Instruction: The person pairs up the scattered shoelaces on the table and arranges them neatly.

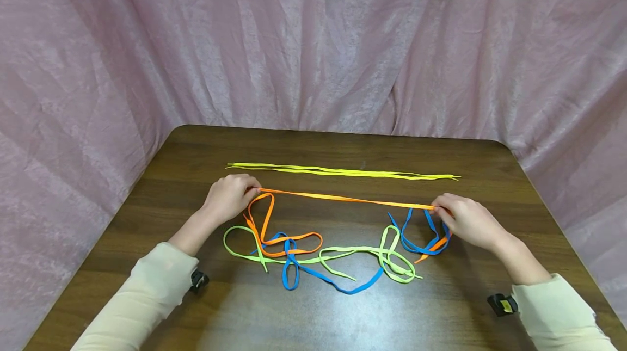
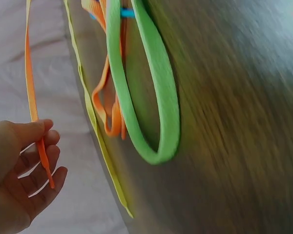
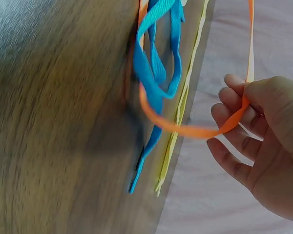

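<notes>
Between both hands an orange shoelace (image 1: pixel 343 198) is stretched nearly straight above the table. The left hand (image 1: pixel 232 196) pinches it between thumb and forefinger, its tip dangling below the fingers in the left wrist view. At the other side, the right hand (image 1: pixel 465 220) pinches the lace the same way, and its tail (image 3: pixel 198 131) curves down toward the blue laces. Below the left hand lie orange loops (image 1: pixel 266 217); whether they belong to the held lace I cannot tell. Green laces (image 1: pixel 294 260) and blue laces (image 1: pixel 360 288) lie loosely tangled nearer the body.
Beyond the held lace, several yellow laces (image 1: pixel 338 172) lie side by side, straight across the brown wooden table (image 1: pixel 343 147). A blue loop (image 1: pixel 413 247) rests beside the right hand. Pink curtains (image 1: pixel 313 41) hang behind the table and at both sides.
</notes>
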### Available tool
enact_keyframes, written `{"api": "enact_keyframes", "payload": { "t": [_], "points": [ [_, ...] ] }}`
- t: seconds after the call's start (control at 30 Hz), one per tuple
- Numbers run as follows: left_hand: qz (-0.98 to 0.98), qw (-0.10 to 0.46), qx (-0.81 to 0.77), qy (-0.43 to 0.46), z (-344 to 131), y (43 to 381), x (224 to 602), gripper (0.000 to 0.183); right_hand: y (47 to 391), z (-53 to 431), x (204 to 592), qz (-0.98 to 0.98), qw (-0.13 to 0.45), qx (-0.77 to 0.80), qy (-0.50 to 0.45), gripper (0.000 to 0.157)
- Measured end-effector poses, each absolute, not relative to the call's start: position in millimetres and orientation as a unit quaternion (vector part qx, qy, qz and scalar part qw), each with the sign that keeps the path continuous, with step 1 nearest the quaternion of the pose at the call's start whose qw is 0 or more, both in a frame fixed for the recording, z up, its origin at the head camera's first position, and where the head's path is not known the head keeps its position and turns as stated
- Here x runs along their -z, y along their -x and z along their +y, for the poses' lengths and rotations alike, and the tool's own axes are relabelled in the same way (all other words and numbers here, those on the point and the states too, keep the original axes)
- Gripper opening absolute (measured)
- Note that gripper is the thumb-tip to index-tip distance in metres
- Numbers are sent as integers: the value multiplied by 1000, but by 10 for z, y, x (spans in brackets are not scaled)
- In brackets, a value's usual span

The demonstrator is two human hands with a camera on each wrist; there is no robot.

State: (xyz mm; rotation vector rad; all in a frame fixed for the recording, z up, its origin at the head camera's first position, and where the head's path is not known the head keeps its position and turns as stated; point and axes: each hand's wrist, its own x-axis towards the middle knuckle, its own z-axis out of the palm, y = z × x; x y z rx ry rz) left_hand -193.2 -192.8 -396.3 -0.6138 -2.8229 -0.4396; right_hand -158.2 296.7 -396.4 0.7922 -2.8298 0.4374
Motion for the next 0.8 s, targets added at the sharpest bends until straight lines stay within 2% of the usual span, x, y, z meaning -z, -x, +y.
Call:
{"api": "enact_keyframes", "payload": {
  "t": [0.37,0.8],
  "points": [
    [-969,122,148,154,-2349,1977,3998,7,1577,3143,3959,-952,97,-142,-253,10],
    [-979,105,149,90,-2726,1988,4027,11,1583,3351,4008,-954,114,-134,-243,11]
  ]
}}
